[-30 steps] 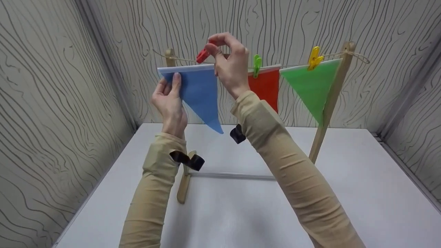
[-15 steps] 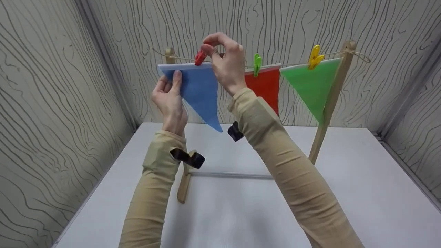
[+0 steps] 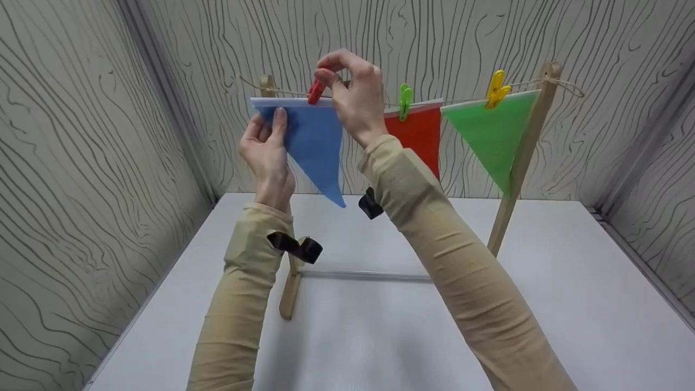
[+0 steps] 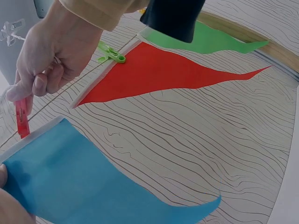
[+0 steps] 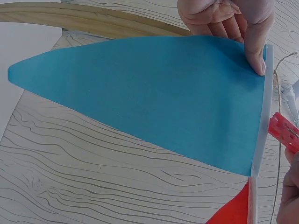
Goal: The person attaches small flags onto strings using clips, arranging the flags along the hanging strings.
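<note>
My left hand (image 3: 267,157) pinches a blue triangular flag (image 3: 315,138) near its upper left corner, thumb in front and fingers behind. Between thumb and finger, my right hand (image 3: 359,98) pinches a red clothespin (image 3: 315,92). The clothespin's tip meets the white top edge of the blue flag, close to the twine (image 3: 296,93). In the right wrist view the red clothespin (image 5: 284,130) touches that white edge from the side; whether its jaws have closed over the twine I cannot tell. The blue flag's pointed end hangs free.
A red flag (image 3: 415,138) hangs from a green clothespin (image 3: 405,102), and a green flag (image 3: 491,136) from a yellow clothespin (image 3: 496,91). Wooden posts (image 3: 524,163) carry the twine above a white table (image 3: 353,331). A patterned wall (image 3: 461,43) stands behind.
The red clothespin has come down and slightly left, from above the blue flag onto its top edge. My left hand keeps its hold, and the flag's top edge has risen slightly.
</note>
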Available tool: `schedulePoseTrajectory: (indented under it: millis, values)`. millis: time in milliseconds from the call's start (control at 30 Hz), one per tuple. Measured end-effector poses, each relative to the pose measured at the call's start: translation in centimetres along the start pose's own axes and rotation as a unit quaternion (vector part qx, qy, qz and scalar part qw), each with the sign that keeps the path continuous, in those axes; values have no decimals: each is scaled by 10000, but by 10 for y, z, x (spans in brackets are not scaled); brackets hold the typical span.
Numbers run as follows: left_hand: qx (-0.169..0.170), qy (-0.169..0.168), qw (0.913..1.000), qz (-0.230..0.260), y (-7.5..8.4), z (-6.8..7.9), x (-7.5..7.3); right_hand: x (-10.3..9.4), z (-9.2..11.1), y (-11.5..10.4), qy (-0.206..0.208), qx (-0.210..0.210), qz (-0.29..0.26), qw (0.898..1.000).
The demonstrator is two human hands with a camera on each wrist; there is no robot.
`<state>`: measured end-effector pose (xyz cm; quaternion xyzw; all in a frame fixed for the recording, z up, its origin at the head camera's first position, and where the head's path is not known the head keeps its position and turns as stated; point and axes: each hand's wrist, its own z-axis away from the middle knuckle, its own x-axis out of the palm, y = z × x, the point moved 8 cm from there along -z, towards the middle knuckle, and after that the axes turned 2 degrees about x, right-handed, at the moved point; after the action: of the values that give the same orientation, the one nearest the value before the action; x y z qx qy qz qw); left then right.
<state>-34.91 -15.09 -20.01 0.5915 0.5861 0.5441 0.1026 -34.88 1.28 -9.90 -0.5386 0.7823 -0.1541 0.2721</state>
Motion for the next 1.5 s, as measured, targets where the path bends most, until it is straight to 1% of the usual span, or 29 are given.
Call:
schedulePoseTrajectory:
  millis: [367,800,1067,1367,1500]
  values:
    - [41,-100,9999,-37,0,0,2,4,-2,0,-157,114,18,9998]
    - [11,-132,9999,108,1,-2,4,7,-1,2,-259,71,140,9995]
    - [-2,-80,9999,136,2,-3,4,7,-3,-1,-319,-48,411,9986]
    - [-54,-34,9999,130,2,-3,4,11,-2,2,-870,196,464,9949]
    - [-74,71,9998,172,2,-2,3,12,-1,4,-1018,271,515,9931]
